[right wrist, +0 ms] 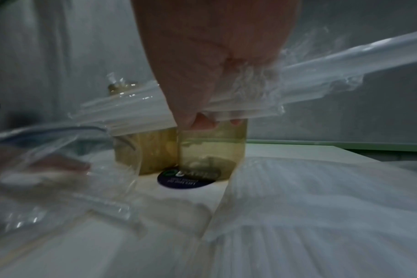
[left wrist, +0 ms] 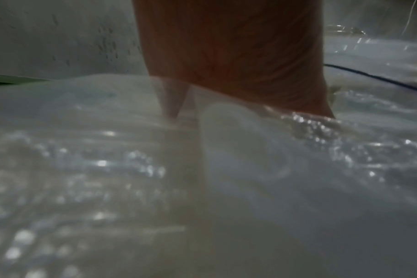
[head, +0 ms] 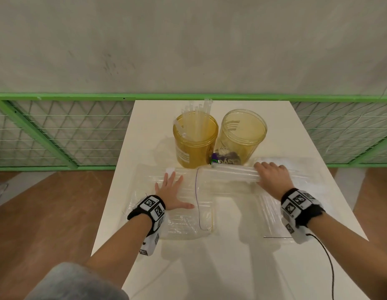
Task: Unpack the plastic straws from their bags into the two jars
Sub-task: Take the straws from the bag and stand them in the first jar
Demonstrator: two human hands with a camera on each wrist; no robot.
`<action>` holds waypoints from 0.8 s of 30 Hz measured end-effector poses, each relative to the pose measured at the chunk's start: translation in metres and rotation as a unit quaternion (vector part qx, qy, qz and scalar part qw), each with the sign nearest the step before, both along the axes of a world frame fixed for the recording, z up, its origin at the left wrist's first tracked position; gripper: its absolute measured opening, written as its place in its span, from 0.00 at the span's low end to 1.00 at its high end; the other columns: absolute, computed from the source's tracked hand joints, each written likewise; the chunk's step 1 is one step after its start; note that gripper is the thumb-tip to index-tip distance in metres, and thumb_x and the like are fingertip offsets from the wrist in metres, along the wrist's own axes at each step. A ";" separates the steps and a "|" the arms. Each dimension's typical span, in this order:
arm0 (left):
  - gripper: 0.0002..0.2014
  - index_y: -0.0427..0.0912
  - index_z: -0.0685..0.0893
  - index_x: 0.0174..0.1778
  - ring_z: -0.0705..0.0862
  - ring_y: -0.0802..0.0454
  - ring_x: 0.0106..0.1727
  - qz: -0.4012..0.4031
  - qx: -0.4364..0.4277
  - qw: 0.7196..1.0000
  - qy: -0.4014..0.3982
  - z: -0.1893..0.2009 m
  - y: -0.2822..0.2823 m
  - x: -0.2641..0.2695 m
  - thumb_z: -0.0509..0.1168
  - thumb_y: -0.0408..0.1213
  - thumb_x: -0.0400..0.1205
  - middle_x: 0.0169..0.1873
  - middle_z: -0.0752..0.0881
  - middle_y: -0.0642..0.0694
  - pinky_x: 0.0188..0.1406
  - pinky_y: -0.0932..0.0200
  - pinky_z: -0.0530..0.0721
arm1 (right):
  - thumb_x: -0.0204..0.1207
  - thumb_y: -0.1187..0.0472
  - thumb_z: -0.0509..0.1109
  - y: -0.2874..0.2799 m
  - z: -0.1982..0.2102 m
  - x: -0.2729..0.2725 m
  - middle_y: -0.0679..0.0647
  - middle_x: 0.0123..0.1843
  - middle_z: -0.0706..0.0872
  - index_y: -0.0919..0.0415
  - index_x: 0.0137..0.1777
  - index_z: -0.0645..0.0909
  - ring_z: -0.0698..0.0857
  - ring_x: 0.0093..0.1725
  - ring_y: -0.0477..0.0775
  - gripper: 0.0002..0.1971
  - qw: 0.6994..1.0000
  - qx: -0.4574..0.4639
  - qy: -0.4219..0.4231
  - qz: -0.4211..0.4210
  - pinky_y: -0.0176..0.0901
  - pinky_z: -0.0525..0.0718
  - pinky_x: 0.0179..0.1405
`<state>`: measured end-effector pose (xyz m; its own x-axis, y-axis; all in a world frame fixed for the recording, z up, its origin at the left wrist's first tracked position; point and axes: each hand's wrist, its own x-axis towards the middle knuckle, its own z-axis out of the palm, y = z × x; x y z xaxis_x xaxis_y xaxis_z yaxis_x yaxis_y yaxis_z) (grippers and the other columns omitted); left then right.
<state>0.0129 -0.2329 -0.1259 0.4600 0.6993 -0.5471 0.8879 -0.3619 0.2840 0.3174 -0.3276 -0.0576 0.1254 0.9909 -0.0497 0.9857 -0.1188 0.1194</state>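
On the table point(head: 220, 267), left hand point(head: 169, 192) lies spread flat; right hand point(head: 272, 177) grips a straw bundle point(head: 233, 173)

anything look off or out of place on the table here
Mostly tidy. One oddity: a dark round label lies flat on the table at the foot of the right jar, which is empty, while the left jar already holds straws. Nothing looks spilled or broken.

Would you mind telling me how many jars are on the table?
2. The left jar, holding straws, and the right jar, without straws, stand side by side at the far middle of the table. None seems hidden.
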 end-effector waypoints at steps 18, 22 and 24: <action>0.34 0.45 0.72 0.67 0.83 0.57 0.55 0.221 0.044 0.808 -0.545 0.128 -0.016 0.082 0.78 0.44 0.67 0.54 0.83 0.51 0.53 0.65 0.83 | 0.75 0.64 0.67 0.053 0.027 -0.147 0.58 0.48 0.84 0.69 0.65 0.72 0.85 0.47 0.53 0.19 0.759 0.230 0.606 -0.052 0.42 0.84 0.46; 0.23 0.41 0.78 0.61 0.87 0.51 0.51 0.267 0.075 0.808 -0.520 0.112 -0.014 0.088 0.74 0.41 0.72 0.49 0.86 0.46 0.47 0.63 0.86 | 0.80 0.70 0.63 0.052 0.005 -0.153 0.51 0.41 0.82 0.68 0.66 0.72 0.84 0.39 0.42 0.15 0.734 0.228 0.630 -0.109 0.29 0.83 0.38; 0.20 0.40 0.80 0.59 0.87 0.51 0.51 0.280 0.065 0.814 -0.504 0.099 -0.016 0.089 0.73 0.40 0.72 0.49 0.87 0.45 0.50 0.58 0.87 | 0.77 0.69 0.67 0.050 -0.007 -0.151 0.51 0.43 0.82 0.63 0.62 0.70 0.83 0.41 0.46 0.16 0.735 0.205 0.634 -0.126 0.28 0.81 0.38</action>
